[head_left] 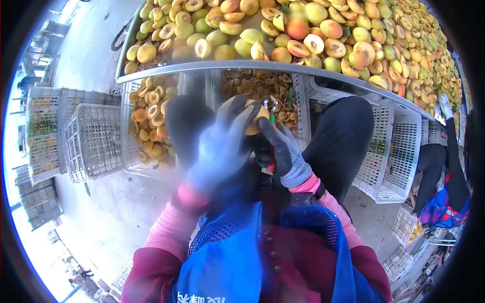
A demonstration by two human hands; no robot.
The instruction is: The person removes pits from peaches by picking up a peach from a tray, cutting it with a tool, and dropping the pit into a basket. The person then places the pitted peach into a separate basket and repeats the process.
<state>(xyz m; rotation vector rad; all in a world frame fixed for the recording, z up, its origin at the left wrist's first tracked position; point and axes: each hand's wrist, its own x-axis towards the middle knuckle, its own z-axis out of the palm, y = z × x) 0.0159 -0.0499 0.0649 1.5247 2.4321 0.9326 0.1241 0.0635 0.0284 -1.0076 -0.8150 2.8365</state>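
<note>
Pinching fruit (pixel 256 120) w/ L hand (pixel 224 144), prob to steady it beside R hand (pixel 287 154) (curled round tool (pixel 273 119)), crate (pixel 302 108) just beyond both

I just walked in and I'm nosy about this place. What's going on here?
A seated person in gloves has a yellow fruit in the left hand and a red-handled tool in the right hand, held close together above a crate of brown pieces. In front, a table is heaped with whole and halved fruit. Off to the right, a co-worker's hand is at the heap.
</note>
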